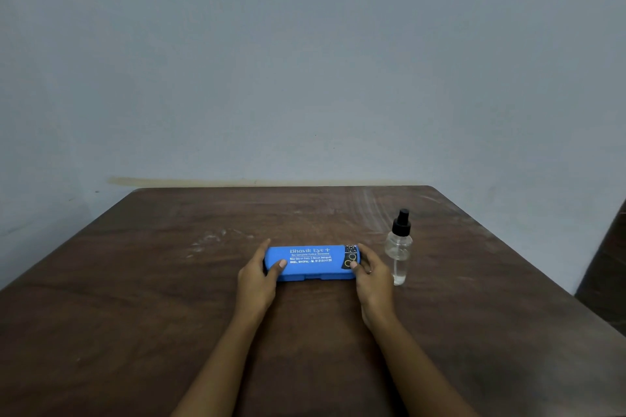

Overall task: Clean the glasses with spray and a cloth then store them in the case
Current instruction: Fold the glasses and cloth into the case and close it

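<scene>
A blue glasses case (pixel 310 262) with white print lies closed and flat on the brown wooden table (pixel 169 281), long side towards me. My left hand (pixel 259 276) grips its left end, thumb on the lid and fingers curled behind. My right hand (pixel 371 272) grips its right end the same way, thumb on the black patch. A clear spray bottle (pixel 399 247) with a black pump top stands upright just right of my right hand. No glasses or cloth are in sight.
The table's far edge meets a plain grey-blue wall (pixel 305 61). A dark object (pixel 606 264) stands beyond the table's right edge. Faint white smears mark the wood behind the case.
</scene>
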